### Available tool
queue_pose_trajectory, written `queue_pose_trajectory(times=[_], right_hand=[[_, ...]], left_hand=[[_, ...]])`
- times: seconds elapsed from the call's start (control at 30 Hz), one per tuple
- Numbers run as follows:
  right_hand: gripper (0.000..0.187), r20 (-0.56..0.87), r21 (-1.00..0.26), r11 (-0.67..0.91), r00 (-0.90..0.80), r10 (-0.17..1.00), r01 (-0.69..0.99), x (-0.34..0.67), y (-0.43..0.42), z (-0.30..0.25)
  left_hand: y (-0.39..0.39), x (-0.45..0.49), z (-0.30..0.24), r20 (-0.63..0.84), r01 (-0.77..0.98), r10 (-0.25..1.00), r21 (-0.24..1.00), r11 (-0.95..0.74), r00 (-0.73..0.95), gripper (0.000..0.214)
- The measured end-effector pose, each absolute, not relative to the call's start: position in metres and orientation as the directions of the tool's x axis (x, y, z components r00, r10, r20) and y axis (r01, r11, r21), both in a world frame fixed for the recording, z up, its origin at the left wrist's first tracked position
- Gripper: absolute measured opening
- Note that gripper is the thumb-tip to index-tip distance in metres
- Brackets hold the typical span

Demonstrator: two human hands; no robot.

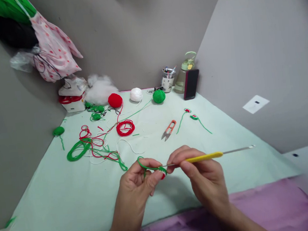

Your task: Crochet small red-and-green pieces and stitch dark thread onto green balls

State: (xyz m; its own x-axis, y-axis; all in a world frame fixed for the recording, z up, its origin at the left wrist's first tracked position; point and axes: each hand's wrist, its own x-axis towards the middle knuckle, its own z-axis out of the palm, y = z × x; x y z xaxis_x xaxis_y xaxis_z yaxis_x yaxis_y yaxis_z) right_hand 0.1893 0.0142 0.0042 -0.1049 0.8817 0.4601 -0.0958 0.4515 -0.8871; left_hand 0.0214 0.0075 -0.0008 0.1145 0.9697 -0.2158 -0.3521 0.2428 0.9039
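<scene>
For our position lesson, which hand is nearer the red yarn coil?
Left. The left hand is on the wearer's side of the red yarn coil; the right hand is there too, farther right.

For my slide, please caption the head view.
Left hand pinches a small crocheted piece; right hand holds a yellow-handled hook.

The left grip (139, 186) partly hides the crochet piece (163, 171) (detail indistinct).

One head-worn camera looks forward and down across the table (226, 134), with left hand (134, 190) and right hand (206, 177) close at lower centre, walls (135, 33) behind.
</scene>
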Motion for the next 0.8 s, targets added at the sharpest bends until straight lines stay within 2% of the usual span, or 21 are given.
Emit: queue_pose_trajectory(times=[0.27,0.47,0.57,0.7,0.8], right_hand=[[0.016,0.397,-0.897,0.372,-0.066,0.915,-0.238,0.186,0.017,-0.004],[0.015,0.442,-0.893,0.43,-0.083,0.893,-0.137,0.182,0.019,-0.002],[0.017,0.438,-0.891,0.42,-0.088,0.894,-0.172,0.18,0.017,-0.005],[0.018,0.422,-0.886,0.396,-0.066,0.904,-0.241,0.178,0.016,-0.009],[0.016,0.369,-0.887,0.329,-0.069,0.927,-0.323,0.177,0.017,-0.008]], left_hand=[[0.009,0.021,0.001,-0.232,-0.424,0.962,0.864,0.272,0.145,0.021],[0.009,0.024,0.0,-0.201,-0.455,0.968,0.855,0.249,0.152,0.019],[0.009,0.025,0.0,-0.2,-0.47,0.969,0.848,0.247,0.149,0.021],[0.009,0.024,0.002,-0.225,-0.481,0.962,0.833,0.272,0.154,0.036],[0.009,0.025,0.004,-0.257,-0.488,0.953,0.818,0.303,0.16,0.064]])
